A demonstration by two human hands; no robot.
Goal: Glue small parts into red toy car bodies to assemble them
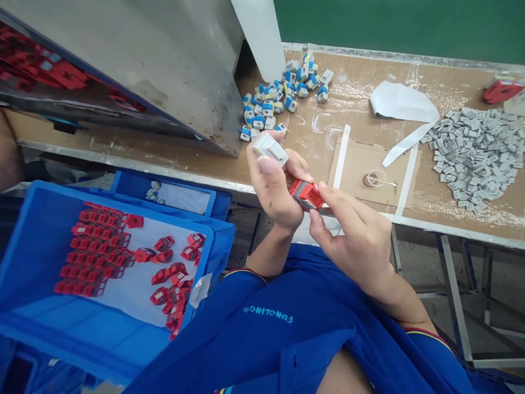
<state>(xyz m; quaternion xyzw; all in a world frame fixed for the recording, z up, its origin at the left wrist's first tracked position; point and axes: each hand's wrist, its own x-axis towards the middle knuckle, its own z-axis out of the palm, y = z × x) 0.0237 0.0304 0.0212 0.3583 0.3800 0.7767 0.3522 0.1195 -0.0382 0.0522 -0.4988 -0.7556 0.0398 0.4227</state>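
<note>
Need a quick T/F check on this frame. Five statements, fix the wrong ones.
1. A white piece is in the left hand's grip. True.
2. The right hand is empty and away from everything. False: its thumb and finger are on the red piece.
3. Blue-and-white pieces lie heaped on the table beside the metal box. True.
4. The heap of grey pieces is left of the small cup in the picture. False: the grey pieces are to the right of the small cup.
5. The large blue bin holds red pieces, some in rows, others loose. True.
</note>
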